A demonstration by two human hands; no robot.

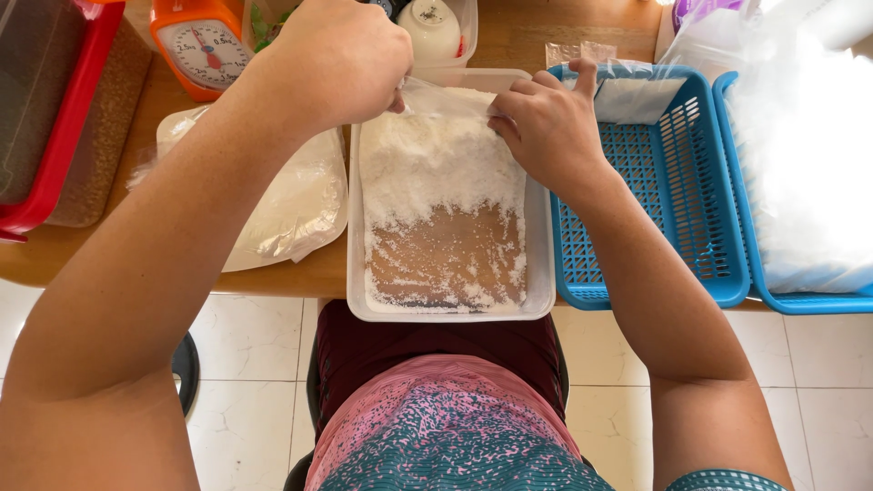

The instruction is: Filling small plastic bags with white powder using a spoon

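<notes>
1. Small clear plastic bag (446, 98) is stretched between both hands above the far end of the clear rectangular tub (541, 273), which sits at the near edge of the wooden table (509, 36).
2. Left hand (332, 59) is clenched around the bag's left end, pinching the film just over the tub's far left corner.
3. Right hand (550, 127) pinches the bag's right end with thumb and fingers, over the tub's far right side.
4. White powder (436, 164) fills the far half of the tub; the near half shows only a thin dusting over the bottom.
5. To do this step well, I judge the bag's mouth should stay directly over the tub, so that anything spilled falls back in, and both pinches should stay firm, because the film looks thin and slippery.
6. Right of the tub stands a blue basket (655, 273) with a filled bag (637, 95) at its far end; a second blue basket lies further right.
7. Left of the tub lies a large plastic bag (296, 205), and beyond that an orange kitchen scale (202, 45).
</notes>
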